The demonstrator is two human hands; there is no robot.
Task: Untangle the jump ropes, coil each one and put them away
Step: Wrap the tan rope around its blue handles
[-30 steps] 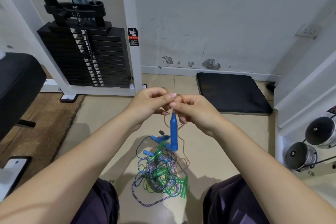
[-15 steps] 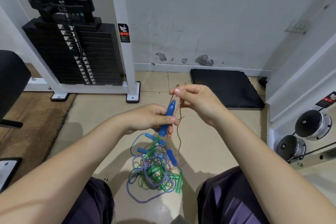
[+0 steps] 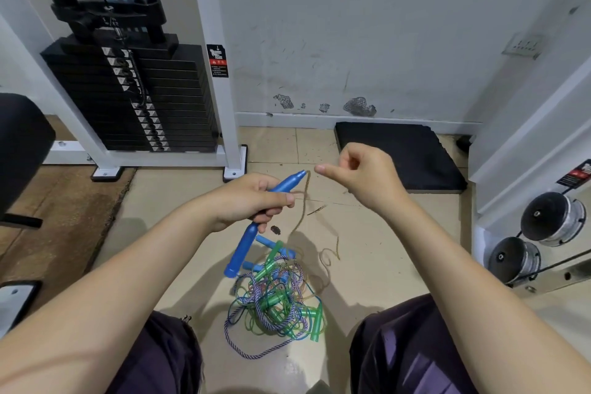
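Note:
My left hand (image 3: 252, 201) is closed around a blue jump-rope handle (image 3: 240, 253). Blue plastic sticks out of both sides of the fist, up-right and down-left; whether it is one handle or two I cannot tell. A thin brownish rope (image 3: 303, 201) leaves the upper tip and hangs, blurred, to loose loops on the floor. My right hand (image 3: 361, 176) hovers just right of that tip, fingers curled and thumb out, with nothing visible in it. On the floor between my knees lies the tangle (image 3: 275, 297) of green, blue and purple-white ropes with green and blue handles.
A white-framed weight stack (image 3: 134, 99) stands at the back left. A black foam pad (image 3: 399, 153) lies against the wall. A black bench cushion (image 3: 19, 144) and brown mat (image 3: 64, 201) are at left, chrome weights (image 3: 550, 217) at right. My knees flank the tangle.
My right hand has let go of the brownish rope and pulled away to the right. My left hand has gripped the blue handle more fully and tilted it; the rope now hangs free.

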